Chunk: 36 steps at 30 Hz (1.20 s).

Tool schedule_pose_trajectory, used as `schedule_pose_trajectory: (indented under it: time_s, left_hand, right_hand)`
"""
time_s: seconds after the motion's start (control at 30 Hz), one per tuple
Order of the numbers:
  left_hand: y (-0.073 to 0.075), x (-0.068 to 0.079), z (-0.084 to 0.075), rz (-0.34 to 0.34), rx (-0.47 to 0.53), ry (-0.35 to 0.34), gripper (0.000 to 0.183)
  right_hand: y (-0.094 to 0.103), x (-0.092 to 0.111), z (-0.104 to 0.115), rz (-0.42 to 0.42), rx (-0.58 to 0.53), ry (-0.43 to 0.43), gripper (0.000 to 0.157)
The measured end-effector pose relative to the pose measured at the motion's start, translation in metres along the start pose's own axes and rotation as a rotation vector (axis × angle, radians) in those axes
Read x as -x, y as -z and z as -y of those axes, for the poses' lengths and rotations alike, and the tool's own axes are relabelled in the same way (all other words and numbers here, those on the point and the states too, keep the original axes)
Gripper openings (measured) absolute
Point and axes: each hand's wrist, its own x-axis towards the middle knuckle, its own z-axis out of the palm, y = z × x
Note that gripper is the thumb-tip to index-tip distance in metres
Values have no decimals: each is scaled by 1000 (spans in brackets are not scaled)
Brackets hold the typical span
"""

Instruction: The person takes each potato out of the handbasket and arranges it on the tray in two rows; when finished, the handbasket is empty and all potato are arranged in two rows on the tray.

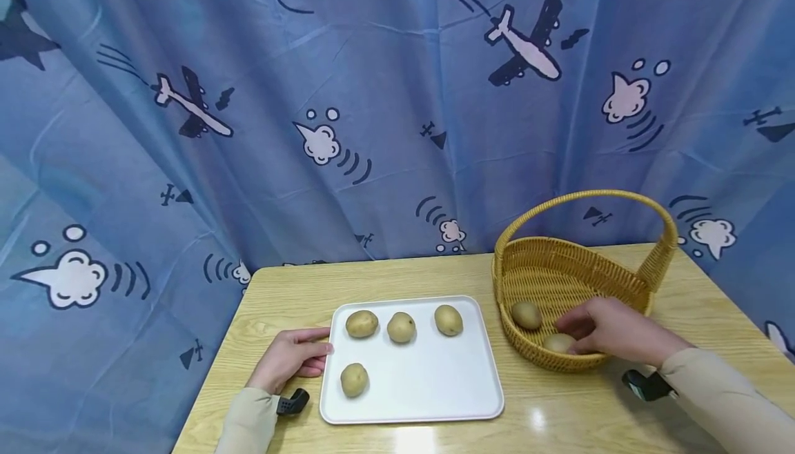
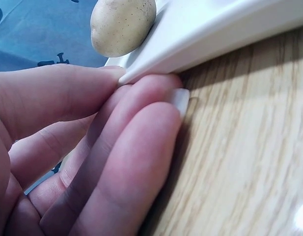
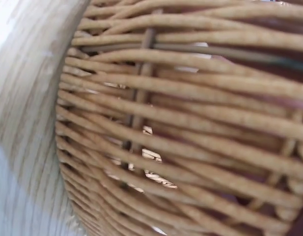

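Observation:
My left hand (image 1: 295, 359) is at the left edge of a white tray (image 1: 428, 392). In the left wrist view its thumb (image 2: 58, 93) lies on the tray's rim and the curled fingers (image 2: 136, 152) sit under it, pinching the edge. Three potatoes lie in a row along the tray's far side, and another potato (image 1: 354, 379) sits near its left front. Inside the wicker basket (image 1: 559, 261), my right hand (image 1: 621, 330) grips a potato (image 1: 557, 343) near the front wall. Beside it rests a second potato (image 1: 526, 315). Woven basket wall (image 3: 190, 113) hides the right hand in the right wrist view.
The basket's tall arched handle (image 1: 590, 194) rises over its opening at the right of the wooden table (image 1: 397, 278). Behind the table hangs a blue curtain (image 1: 385, 95) with printed airplanes. Wrist devices sit on both forearms.

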Motion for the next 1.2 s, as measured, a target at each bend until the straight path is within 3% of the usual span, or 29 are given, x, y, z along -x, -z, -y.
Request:
schedule_pose_trajectory:
  time_s: [0.43,0.7,1.03,1.2]
  left_hand:
    - [-1,-1,0,-3,2,3,58]
    - [-1,-1,1,-5,6,-1,57]
    - [0,-3,4,-16,-8,-12,57]
    - [0,-5,4,-10,-4,-10,56]
  right_hand:
    - [-1,0,1,-10,21,-30,31]
    - [-2,5,3,-160,98,-6,34]
    - [17,13,46,-316,94,-89,48]
    - [9,8,74,-339,63,-86,51]
